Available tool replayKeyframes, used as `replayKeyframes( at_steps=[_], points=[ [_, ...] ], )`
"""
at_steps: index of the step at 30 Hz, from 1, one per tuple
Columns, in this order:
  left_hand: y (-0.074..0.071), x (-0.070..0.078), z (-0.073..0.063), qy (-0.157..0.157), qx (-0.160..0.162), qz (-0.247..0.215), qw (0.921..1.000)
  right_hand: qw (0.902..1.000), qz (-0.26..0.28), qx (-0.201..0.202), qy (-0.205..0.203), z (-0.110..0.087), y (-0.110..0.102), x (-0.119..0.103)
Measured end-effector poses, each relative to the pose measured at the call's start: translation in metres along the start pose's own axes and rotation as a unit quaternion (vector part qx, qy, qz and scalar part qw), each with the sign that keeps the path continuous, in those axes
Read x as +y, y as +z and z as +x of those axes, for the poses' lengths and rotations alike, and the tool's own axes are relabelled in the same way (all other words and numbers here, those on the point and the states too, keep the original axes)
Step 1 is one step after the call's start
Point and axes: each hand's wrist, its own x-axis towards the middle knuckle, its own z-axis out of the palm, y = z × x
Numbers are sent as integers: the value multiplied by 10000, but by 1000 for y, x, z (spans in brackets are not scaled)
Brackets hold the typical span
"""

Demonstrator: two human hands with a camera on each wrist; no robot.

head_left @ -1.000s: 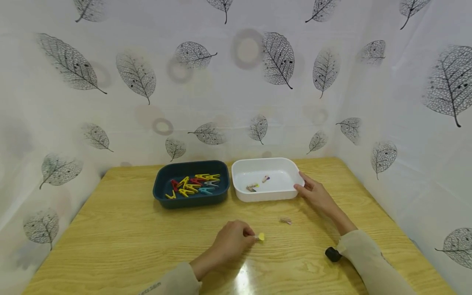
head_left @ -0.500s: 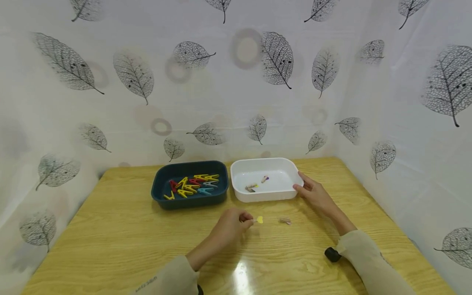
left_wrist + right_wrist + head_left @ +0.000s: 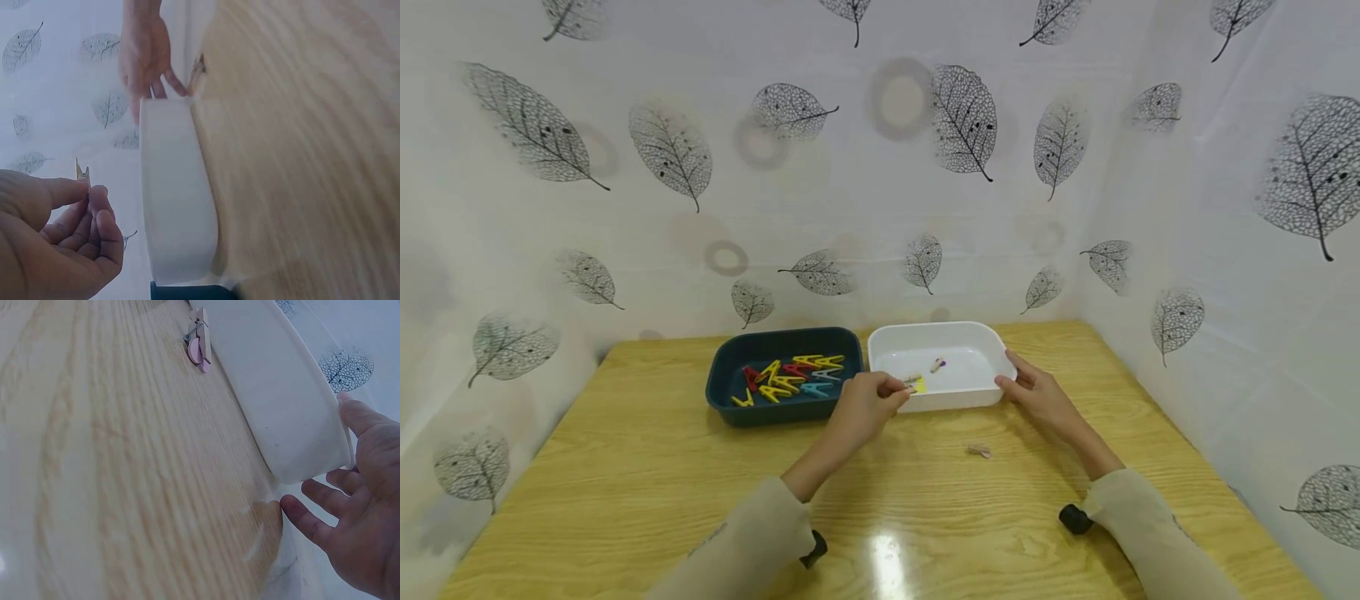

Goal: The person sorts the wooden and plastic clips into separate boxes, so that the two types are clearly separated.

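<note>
My left hand [image 3: 863, 408] pinches a small wooden clothespin with a yellow heart [image 3: 921, 384] between thumb and fingertips. It is over the front left rim of the white tray [image 3: 955, 400]; in the left wrist view the clothespin's wooden tips [image 3: 82, 170] poke up past the thumb. At the tray's right end, my right hand [image 3: 1043, 400] grips the corner, thumb at the rim and fingers around the side. Several small clothespins lie inside the tray, one with a purple tip [image 3: 938, 365]. Another wooden clothespin [image 3: 200, 340], with a pink piece, lies on the table before the tray.
A dark blue tray [image 3: 730, 410] with several yellow, red, blue and grey plastic clothespins stands left of the white tray. Both trays are on a wooden table [image 3: 625, 483] near a leaf-print curtain [image 3: 865, 200] at the back. Black wrist straps [image 3: 1075, 519] show at the sleeves.
My left hand has carried the yellow-heart clothespin from the table's middle forward to the white tray's front rim. The right hand has stayed on the tray's right end.
</note>
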Motion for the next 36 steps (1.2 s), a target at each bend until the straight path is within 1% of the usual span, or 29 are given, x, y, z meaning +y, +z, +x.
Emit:
replayKeyframes(
  at_steps=[7, 11, 14, 17, 21, 23, 29, 32, 36],
  points=[
    [-6, 1, 23, -310, 175, -223, 9991, 9999, 155, -6, 19, 0, 0, -1],
    [-6, -2, 36, -395, 275, -231, 9986, 9999, 122, 2, -3, -1, 0, -1],
    [-7, -4, 44, -377, 402, -155, 9984, 10000, 82, -6, -19, 0, 0, -2],
    [-7, -5, 51, -407, 517, -181, 9977, 9999, 160, -15, 2, 0, 0, -2],
    [-6, -7, 60, -502, 662, -218, 9963, 9997, 248, -18, 30, 0, 0, -3],
    [-6, -8, 63, -547, 730, -191, 9956, 9998, 204, -16, 10, 0, 0, -3],
    [-3, -10, 72, -731, 826, -109, 9938, 9996, 271, -85, -18, 0, 0, -2],
    [-1, -9, 76, -719, 876, -118, 9935, 9996, 272, -74, -21, 0, -1, -2],
    [2, -8, 83, -579, 1013, -29, 9932, 9998, 182, -57, -59, 0, 0, -3]
  ],
)
